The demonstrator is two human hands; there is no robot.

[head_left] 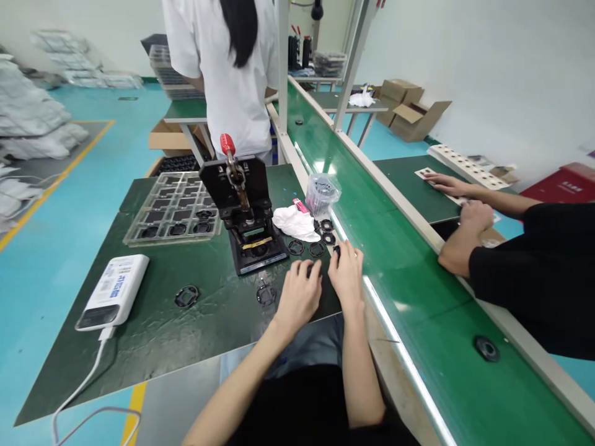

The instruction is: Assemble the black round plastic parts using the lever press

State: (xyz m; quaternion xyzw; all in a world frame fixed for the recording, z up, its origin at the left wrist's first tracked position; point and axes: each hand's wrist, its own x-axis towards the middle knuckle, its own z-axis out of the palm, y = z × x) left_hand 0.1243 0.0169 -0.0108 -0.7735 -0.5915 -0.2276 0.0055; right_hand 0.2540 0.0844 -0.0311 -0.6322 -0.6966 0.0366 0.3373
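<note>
Small black ring-shaped plastic part [310, 267] lay under left hand [297, 296], fingers curled on it; right hand [346, 274] beside, grip unclear. Four similar black rings [316, 248] sat just right of black lever press with red knob [245, 214]; clear tray [173, 209] left of press partly filled

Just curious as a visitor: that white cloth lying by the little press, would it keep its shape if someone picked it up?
Probably not. The white cloth lies crumpled in soft folds, so it would likely droop. It looks thin, so probably light, and unlikely to roll or slide against the dark mat.
</note>
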